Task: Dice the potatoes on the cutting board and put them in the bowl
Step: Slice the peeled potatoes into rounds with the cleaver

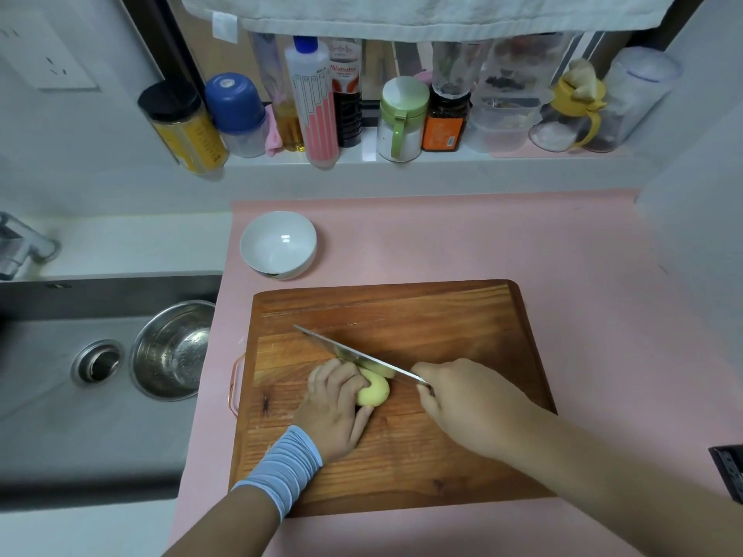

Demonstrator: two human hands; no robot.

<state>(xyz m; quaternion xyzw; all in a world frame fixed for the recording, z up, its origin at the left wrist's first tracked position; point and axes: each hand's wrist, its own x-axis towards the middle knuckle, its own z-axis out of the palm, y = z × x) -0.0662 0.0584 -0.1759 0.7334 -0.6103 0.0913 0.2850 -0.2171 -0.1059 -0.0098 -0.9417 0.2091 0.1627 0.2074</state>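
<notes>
A peeled yellow potato (pixel 374 392) lies on the wooden cutting board (pixel 442 315), near its middle. My left hand (pixel 335 408) curls over the potato's left side and holds it down. My right hand (pixel 466 404) grips the handle of a knife (pixel 345 351), whose blade runs up-left across the far side of the potato, where a cut piece shows under the blade. The handle is hidden in my fist. An empty white bowl (pixel 278 245) stands on the pink mat beyond the board's far left corner.
A steel sink (pixel 60 396) lies left of the board with a metal bowl (pixel 171 349) in it. Bottles and jars (pixel 317 102) line the ledge at the back. A pink mat (pixel 482 235) covers the counter. A dark object (pixel 729 472) sits at the right edge.
</notes>
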